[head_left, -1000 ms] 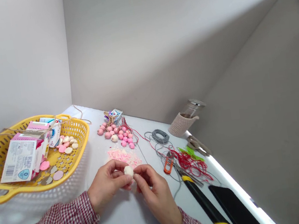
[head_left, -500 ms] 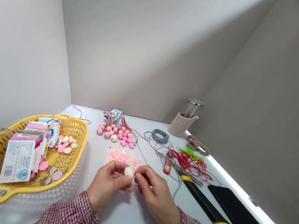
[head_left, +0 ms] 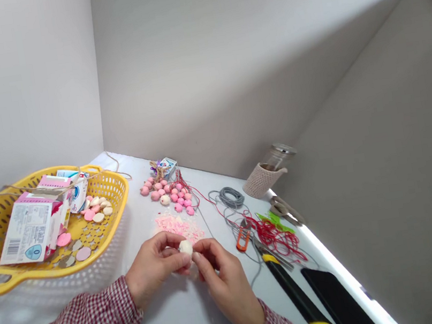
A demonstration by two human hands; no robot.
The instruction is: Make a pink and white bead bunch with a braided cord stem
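My left hand (head_left: 160,262) pinches a small cream-white ball (head_left: 185,248) between thumb and fingers, over the white table. Close against the ball's right side is my right hand (head_left: 222,274), its thumb and fingertips pressed together; what they hold, if anything, is too small to make out. Just beyond the hands lies a heap of pink and white shavings (head_left: 177,226). Behind the heap, several pink balls (head_left: 180,194) sit in a cluster, with one cream ball (head_left: 165,200) among them.
A yellow basket (head_left: 119,203) with cartons (head_left: 27,228) and pink and cream discs stands left. To the right lie grey cord (head_left: 231,197), red cord (head_left: 269,232), orange-handled snips (head_left: 242,238), long black-and-yellow-handled pliers (head_left: 296,291) and a black flat object (head_left: 337,295). A jar (head_left: 278,155) stands behind.
The right fingertips have shifted slightly up and left against the ball. My left hand still holds it in almost the same place.
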